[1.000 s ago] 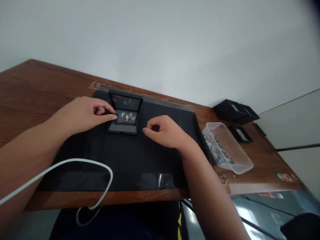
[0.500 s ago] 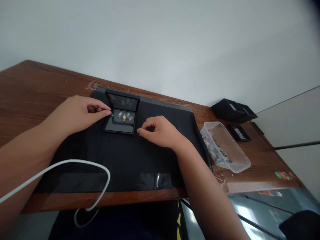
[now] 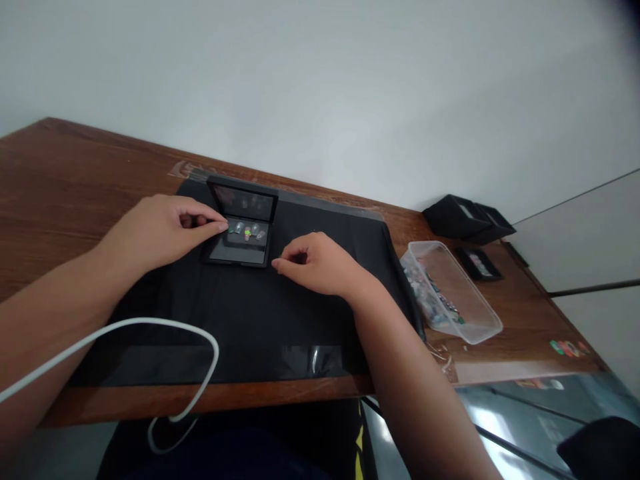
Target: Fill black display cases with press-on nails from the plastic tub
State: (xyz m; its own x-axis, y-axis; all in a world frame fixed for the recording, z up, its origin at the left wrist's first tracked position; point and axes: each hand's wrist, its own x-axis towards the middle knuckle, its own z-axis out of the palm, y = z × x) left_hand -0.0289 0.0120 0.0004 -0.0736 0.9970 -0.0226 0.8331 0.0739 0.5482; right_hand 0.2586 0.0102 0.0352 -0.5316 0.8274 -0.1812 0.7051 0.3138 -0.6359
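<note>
A shallow black case (image 3: pixel 235 253) lies on the black mat with its clear-windowed lid (image 3: pixel 244 203) raised at the back. Along the upper part of its base sits a row of several small press-on nails (image 3: pixel 247 233), one with a bright yellow-green spot. My left hand (image 3: pixel 167 227) reaches over the case's left side, thumb and forefinger pinched at a green press-on nail (image 3: pixel 231 228) at the left end of the row. Just right of the case, my right hand (image 3: pixel 317 263) hovers low over the mat, thumb and forefinger together; whatever they hold, if anything, is hidden.
A clear plastic box (image 3: pixel 453 293) with small packets stands at the right. Behind it are black boxes (image 3: pixel 465 219) and a small black tray (image 3: pixel 479 264). A white cable (image 3: pixel 150 321) loops across the front left. The wall rises behind the table (image 3: pixel 100 157).
My left fingertips have shifted slightly right with the green press-on nail, which now lines up with the row. My right hand is almost still.
</note>
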